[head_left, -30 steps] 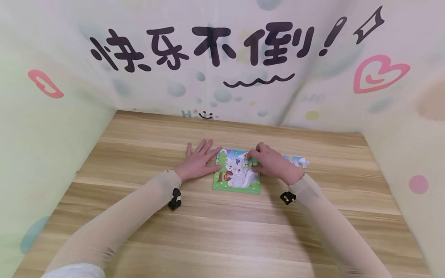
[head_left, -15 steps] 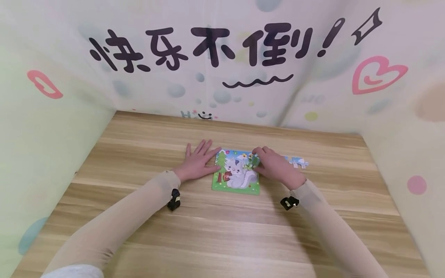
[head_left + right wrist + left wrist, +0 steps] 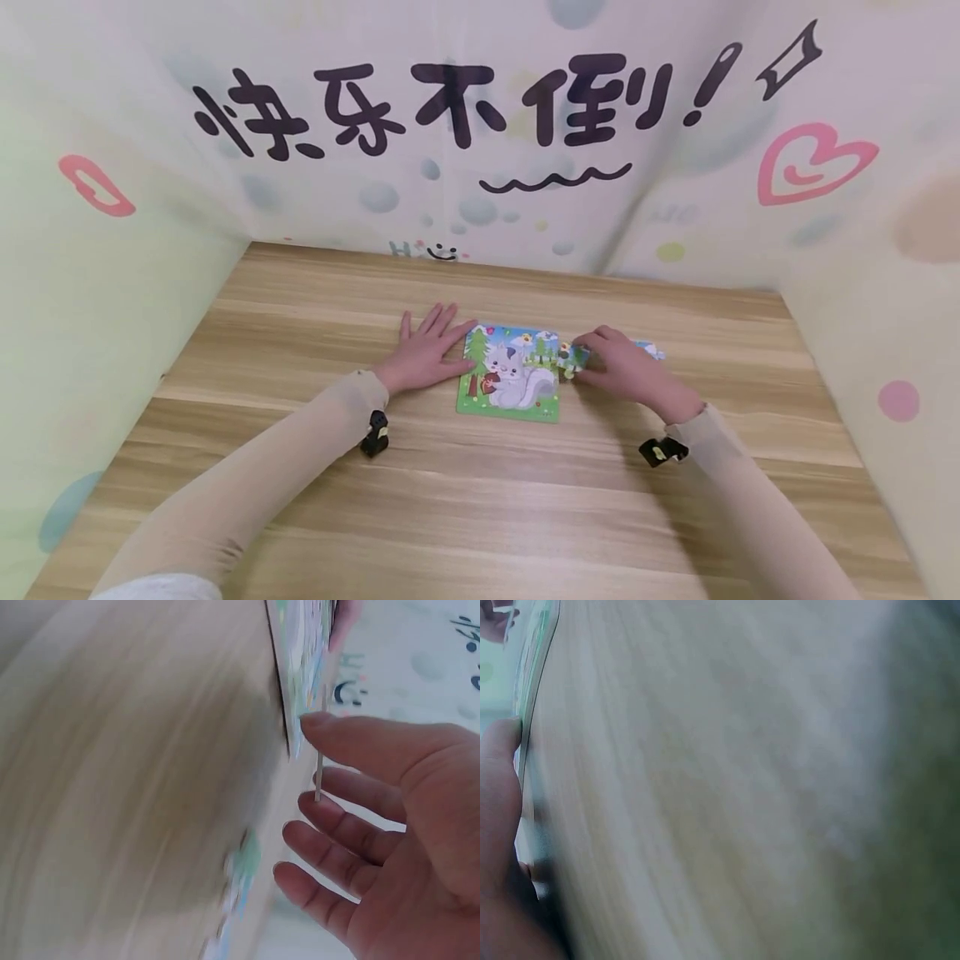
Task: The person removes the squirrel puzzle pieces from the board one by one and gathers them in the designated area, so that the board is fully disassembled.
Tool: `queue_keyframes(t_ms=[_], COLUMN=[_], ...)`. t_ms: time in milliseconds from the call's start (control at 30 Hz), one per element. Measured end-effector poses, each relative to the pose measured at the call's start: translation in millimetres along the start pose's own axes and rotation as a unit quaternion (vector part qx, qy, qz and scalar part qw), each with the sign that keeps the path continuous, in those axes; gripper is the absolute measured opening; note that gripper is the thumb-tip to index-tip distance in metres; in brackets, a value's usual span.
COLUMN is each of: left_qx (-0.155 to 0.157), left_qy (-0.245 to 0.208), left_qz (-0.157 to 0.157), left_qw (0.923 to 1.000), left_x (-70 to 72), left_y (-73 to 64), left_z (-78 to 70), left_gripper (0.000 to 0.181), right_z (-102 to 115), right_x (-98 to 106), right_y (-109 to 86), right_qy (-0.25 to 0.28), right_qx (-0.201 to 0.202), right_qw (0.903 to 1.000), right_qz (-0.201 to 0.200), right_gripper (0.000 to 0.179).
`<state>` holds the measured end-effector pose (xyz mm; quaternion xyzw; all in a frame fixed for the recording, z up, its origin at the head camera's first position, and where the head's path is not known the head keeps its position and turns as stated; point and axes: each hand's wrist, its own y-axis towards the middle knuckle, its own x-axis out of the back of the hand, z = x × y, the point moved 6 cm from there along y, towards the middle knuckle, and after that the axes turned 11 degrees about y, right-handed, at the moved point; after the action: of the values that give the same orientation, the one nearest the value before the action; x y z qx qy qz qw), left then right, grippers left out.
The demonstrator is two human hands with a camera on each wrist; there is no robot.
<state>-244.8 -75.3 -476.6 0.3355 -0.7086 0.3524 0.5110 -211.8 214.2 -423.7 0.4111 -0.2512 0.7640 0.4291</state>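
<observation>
A square squirrel jigsaw puzzle [image 3: 510, 375] lies flat on the table. My left hand [image 3: 423, 358] rests with spread fingers at its left side, thumb and index at the edge; in the left wrist view the left thumb [image 3: 501, 746] touches the puzzle's edge. Just right of the puzzle, my right hand [image 3: 626, 367] pinches a jigsaw piece section [image 3: 573, 357] printed with greenery. Seen edge-on in the right wrist view, that thin piece [image 3: 320, 761] stands between thumb and fingertips.
Other loose jigsaw pieces [image 3: 649, 349] lie on the wooden table [image 3: 465, 500] behind and beyond the right hand, partly hidden by it. A printed cloth wall [image 3: 450, 200] rises at the table's back, with further walls on both sides.
From the puzzle's upper right part, my right hand has moved right, carrying the pinched jigsaw piece section off past the puzzle's right edge. The left hand has stayed in place.
</observation>
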Motion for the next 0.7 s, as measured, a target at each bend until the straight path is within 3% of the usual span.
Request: queue_keyframes(t_ms=[200,700], left_qx=[-0.005,-0.002], left_qy=[0.001,0.001], left_qz=[-0.006,-0.001], left_qw=[1.0,1.0], left_x=[0.0,-1.1], left_y=[0.0,0.4], left_z=[0.0,1.2], left_gripper=[0.079,0.079], right_z=[-22,-81], right_x=[22,62], right_y=[-20.6,-60.1], right_qy=[0.013,0.036], right_qx=[-0.037,-0.041], right_qw=[0.9992,0.9985], right_qz=[-0.001,0.003], right_gripper=[0.043,0.042])
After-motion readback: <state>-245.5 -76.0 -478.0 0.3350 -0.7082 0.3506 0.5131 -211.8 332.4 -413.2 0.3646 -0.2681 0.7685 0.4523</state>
